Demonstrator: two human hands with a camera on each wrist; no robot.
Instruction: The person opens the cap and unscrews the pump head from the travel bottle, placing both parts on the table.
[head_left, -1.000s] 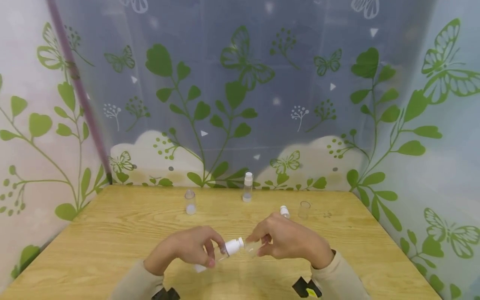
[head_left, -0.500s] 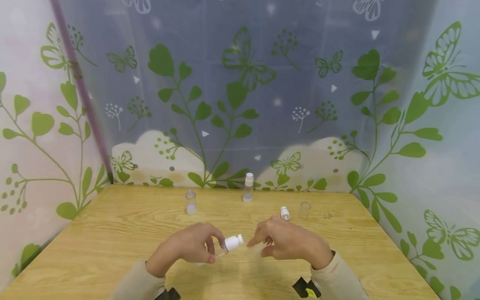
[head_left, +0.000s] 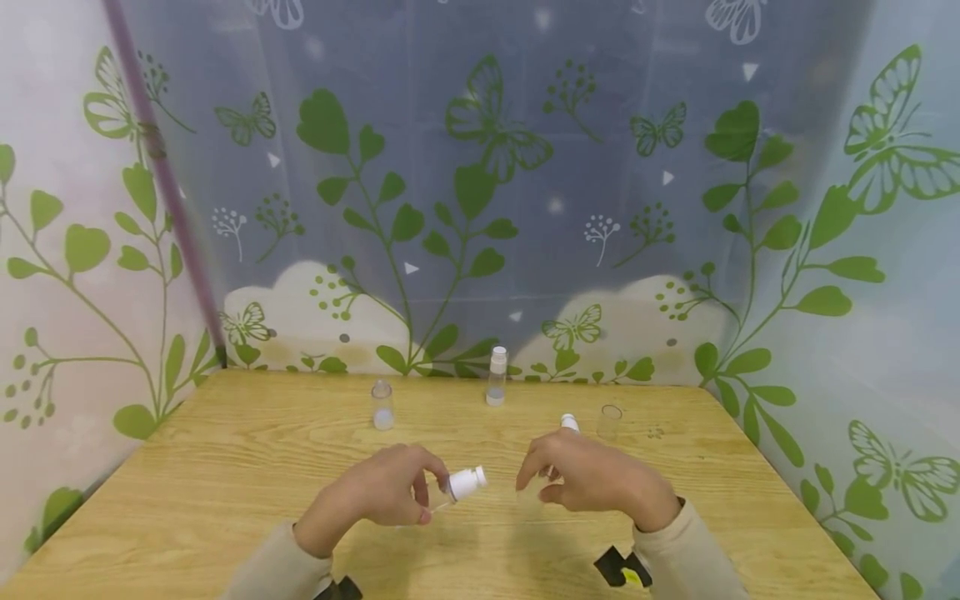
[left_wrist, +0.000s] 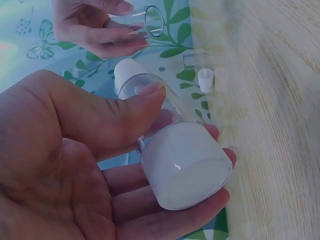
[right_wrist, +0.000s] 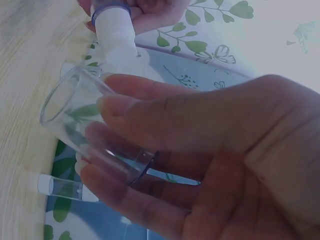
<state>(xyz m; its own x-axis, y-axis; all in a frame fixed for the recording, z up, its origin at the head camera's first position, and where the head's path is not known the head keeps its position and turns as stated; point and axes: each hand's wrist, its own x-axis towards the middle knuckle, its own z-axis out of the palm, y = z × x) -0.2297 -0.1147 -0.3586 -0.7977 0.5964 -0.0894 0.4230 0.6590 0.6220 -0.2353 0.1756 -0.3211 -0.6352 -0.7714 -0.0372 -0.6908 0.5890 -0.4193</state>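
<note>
My left hand [head_left: 393, 487] holds a clear pump bottle [left_wrist: 185, 162] with a white base and a white pump top [head_left: 467, 482], tilted so the top points right. Thumb and fingers wrap the clear body in the left wrist view. My right hand [head_left: 588, 477] pinches a clear cap [right_wrist: 75, 117], a see-through open-ended cylinder, between thumb and fingers. In the head view the cap is faint against the wood. A gap separates the cap from the bottle's pump top.
On the wooden table [head_left: 247, 467] stand a clear bottle with a whitish bottom [head_left: 382, 408] at back left and a white-topped bottle [head_left: 497, 379] at back centre. A white pump head [head_left: 570, 422] and another clear cap [head_left: 609, 423] are behind my right hand. A printed curtain [head_left: 480, 208] borders the back.
The clear cap has come away from the bottle's pump top as my right hand moved to the right. My left hand stays nearly in place with the bottle.
</note>
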